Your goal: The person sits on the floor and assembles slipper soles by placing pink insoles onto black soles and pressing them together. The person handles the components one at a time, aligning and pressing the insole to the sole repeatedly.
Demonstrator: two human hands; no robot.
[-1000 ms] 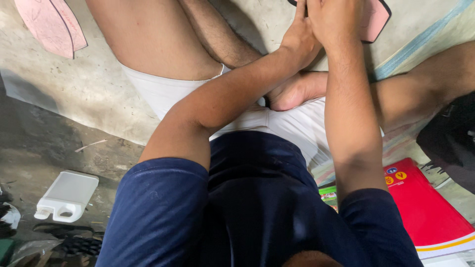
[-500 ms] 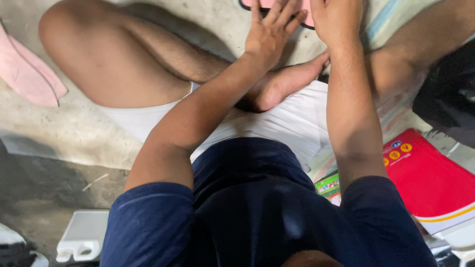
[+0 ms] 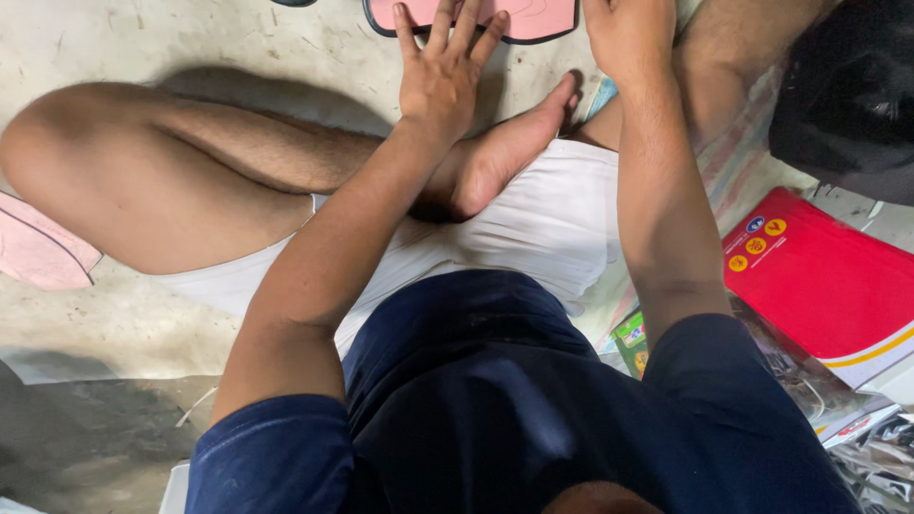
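We count 1 flat pink sheet with a dark rim (image 3: 528, 19) at the top edge of the view, lying on the pale, scuffed concrete floor (image 3: 190, 48); its upper part runs out of frame, so we cannot tell its full shape. A 2nd flat pink piece with a thin dark outline (image 3: 38, 252) lies well apart at the far left, beside the bent knee.

We see 2 hands. The left hand (image 3: 443, 81) is spread wide, palm down, with its fingers fanned and the fingertips resting on the near edge of the pink sheet; it grips nothing. The right hand (image 3: 630, 38) rests at the sheet's right end, back upward; its fingers pass out of view at the top, so we cannot tell how far it is open or whether it grasps the sheet.

Below the hands the person sits cross-legged, 1 bare foot (image 3: 509, 152) tucked between the forearms, over soft white cloth shorts (image 3: 552, 224) and a dark blue short-sleeved shirt (image 3: 495, 409).

To the right lies 1 glossy red booklet with yellow round marks and a white-and-yellow corner (image 3: 828, 281), on top of a loose heap of printed papers and wrappers (image 3: 857, 438). A black fabric bundle (image 3: 847, 86) fills the upper right corner.
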